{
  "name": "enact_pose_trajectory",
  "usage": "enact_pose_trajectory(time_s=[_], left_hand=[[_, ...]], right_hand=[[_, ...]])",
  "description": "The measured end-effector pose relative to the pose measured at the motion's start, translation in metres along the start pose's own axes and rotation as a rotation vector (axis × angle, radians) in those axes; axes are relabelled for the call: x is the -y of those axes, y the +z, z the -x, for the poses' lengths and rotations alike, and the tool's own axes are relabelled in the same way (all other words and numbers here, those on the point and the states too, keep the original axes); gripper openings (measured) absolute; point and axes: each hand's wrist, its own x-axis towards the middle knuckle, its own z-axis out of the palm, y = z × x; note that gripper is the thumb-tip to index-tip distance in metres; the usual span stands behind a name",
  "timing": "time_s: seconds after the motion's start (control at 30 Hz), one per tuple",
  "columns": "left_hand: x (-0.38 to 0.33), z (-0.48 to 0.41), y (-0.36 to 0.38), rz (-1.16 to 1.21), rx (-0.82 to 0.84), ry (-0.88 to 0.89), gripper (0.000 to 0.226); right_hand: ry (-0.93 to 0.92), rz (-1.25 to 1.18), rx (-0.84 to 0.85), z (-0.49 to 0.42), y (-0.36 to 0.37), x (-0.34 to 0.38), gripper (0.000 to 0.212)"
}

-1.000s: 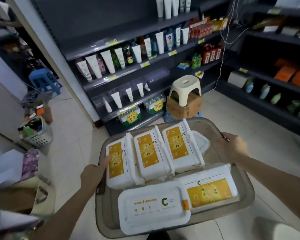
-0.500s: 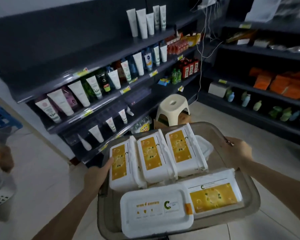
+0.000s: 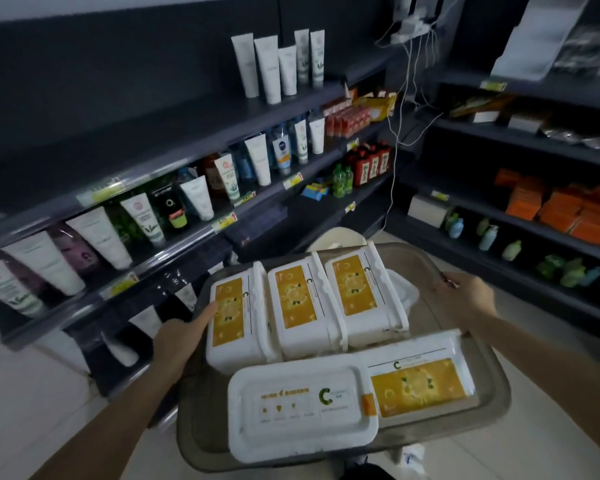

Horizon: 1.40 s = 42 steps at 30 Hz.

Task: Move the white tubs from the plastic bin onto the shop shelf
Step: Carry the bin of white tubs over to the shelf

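Bin (image 3: pixel 496 386) of white tubs (image 3: pixel 302 410), held before the shop shelf (image 3: pixel 174 140).
Head view: left hand (image 3: pixel 179 337) grasps the rim at 9 o'clock, thumb on a tub; right hand (image 3: pixel 465 299) grasps it at 2 o'clock. All tubs lie inside — three on edge at 12, two flat at 6.
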Motion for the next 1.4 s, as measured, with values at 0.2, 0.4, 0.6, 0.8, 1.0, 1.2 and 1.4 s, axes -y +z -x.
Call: enact_pose_trajectory(time_s=[0.2,0.4,0.6,0.8,1.0,1.2,1.4], left_hand=[[-0.061,-0.072,0.048,0.01,0.016,-0.059,0.082],[-0.128,-0.129,0.081,0.013,-0.006,-0.073,0.073],[-0.176,-0.198,0.104,0.049,0.025,-0.089,0.072],[-0.212,-0.258,0.13,0.031,0.042,-0.073,0.063],[-0.235,-0.288,0.15,0.079,0.023,-0.092,0.09],[-0.251,-0.293,0.174,0.119,-0.019,-0.133,0.106],[-0.241,-0.29,0.196,0.077,-0.084,-0.228,0.071]], right_hand=[[-0.003,-0.014,0.027,-0.117,0.012,0.019,0.029],[-0.059,0.054,-0.004,-0.206,0.017,0.055,0.03],[-0.023,0.06,-0.015,-0.279,0.031,0.085,0.036],[-0.003,0.05,-0.066,-0.33,0.05,0.098,0.031],[-0.019,0.088,-0.039,-0.384,0.063,0.093,0.028],[-0.074,0.121,0.073,-0.454,0.071,0.095,0.026],[-0.132,0.118,0.171,-0.504,0.087,0.111,0.033]])
